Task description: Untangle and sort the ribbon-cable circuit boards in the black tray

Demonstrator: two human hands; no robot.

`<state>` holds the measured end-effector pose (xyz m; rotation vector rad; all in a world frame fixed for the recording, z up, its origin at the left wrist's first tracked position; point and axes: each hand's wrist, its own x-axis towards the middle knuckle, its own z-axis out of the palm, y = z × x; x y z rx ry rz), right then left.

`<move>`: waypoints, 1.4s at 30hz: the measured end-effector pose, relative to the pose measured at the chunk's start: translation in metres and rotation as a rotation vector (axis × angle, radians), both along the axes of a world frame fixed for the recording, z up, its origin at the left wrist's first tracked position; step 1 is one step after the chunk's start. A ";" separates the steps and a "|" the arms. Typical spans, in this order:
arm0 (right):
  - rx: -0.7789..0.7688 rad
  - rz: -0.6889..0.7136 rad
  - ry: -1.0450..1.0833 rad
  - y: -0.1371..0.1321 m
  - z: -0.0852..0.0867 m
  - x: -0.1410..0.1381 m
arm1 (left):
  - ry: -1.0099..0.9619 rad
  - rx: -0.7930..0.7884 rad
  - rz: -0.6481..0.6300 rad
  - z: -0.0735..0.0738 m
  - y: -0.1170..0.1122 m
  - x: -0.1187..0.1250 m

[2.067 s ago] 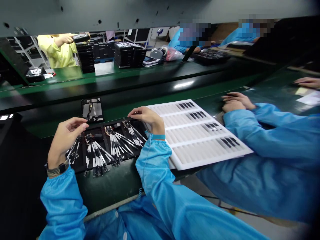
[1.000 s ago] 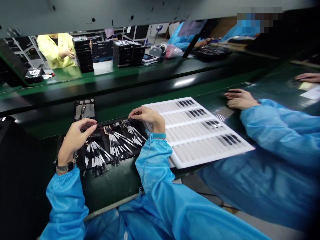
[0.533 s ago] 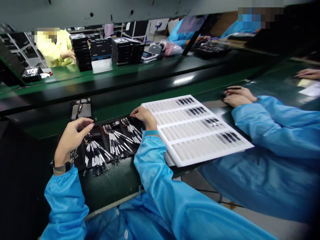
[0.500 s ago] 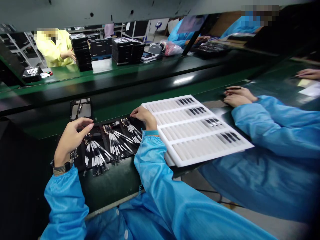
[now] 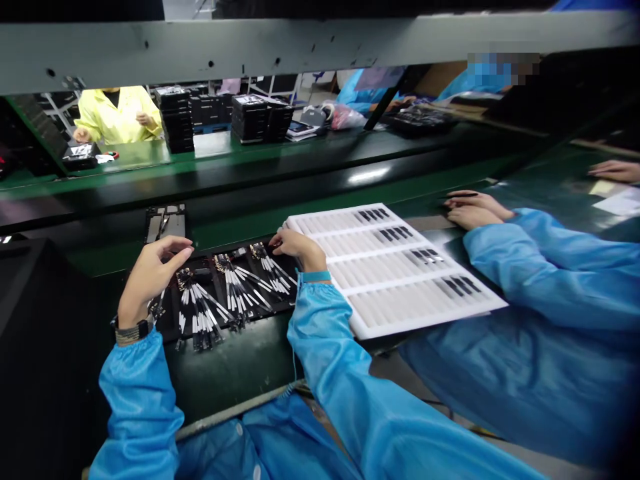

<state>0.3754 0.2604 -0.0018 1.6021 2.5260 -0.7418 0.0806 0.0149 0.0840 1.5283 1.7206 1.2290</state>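
A black tray (image 5: 175,327) on the green bench holds several bundles of thin black-and-white flex strips (image 5: 235,290). My left hand (image 5: 150,273) hovers over the tray's left end with its fingers curled toward the thumb; what they pinch, if anything, is too small to make out. My right hand (image 5: 300,247) rests at the tray's right end beside the white tray (image 5: 365,320), fingers bent and pinched on something I cannot make out. The white slotted tray carries a few dark parts (image 5: 455,287) at the right end of each row.
A small dark board (image 5: 165,223) lies on the black conveyor belt behind the tray. To the right, a co-worker's blue sleeve (image 5: 550,267) and hands (image 5: 473,210) rest on the bench. Stacks of black trays (image 5: 257,119) and a person in yellow (image 5: 117,113) are across the line.
My right hand has shifted slightly along the tray's right end. My left hand stays curled over the left end. The view has tilted, showing more of the overhead beam.
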 end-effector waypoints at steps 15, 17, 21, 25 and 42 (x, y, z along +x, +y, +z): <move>0.166 0.141 -0.256 -0.010 0.003 -0.027 | -0.060 0.085 0.029 -0.002 -0.010 -0.017; 0.186 0.143 -0.280 -0.015 0.003 -0.027 | -0.072 0.093 0.039 -0.002 -0.011 -0.019; 0.233 0.152 -0.303 -0.027 0.003 -0.026 | -0.096 0.097 0.040 -0.003 -0.011 -0.023; 0.281 0.182 -0.331 -0.034 0.006 -0.026 | -0.101 0.124 0.034 -0.007 -0.011 -0.024; 0.438 0.324 -0.243 -0.004 -0.033 -0.008 | -0.081 0.167 0.027 -0.019 -0.012 -0.031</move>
